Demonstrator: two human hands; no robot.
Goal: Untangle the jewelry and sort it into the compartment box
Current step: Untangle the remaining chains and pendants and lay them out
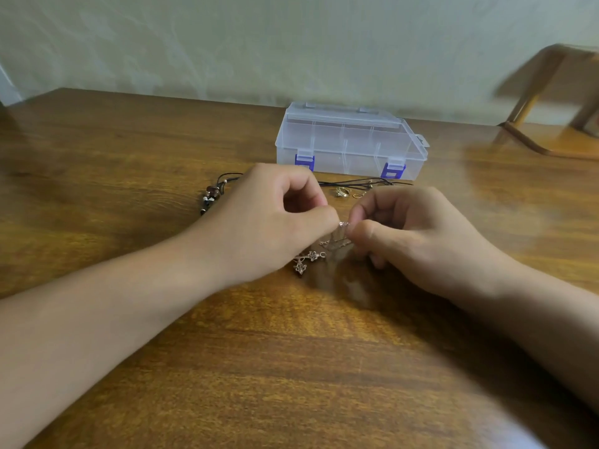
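The wooden table [129, 150] carried it all. Near its far edge sat the clear compartment box [351, 142], lid down and both blue latches fastened; through the plastic I could make out dividers but nothing in them. Just in front of it lay a black cord necklace [214, 191] with dark beads and a small gold ring [342, 192]. Nearer the middle, the left hand [275, 218] and right hand [411, 231] met, fingers curled, each pinching a fine rose-gold chain [344, 224], whose flower pendants [306, 261] rested on the table below.
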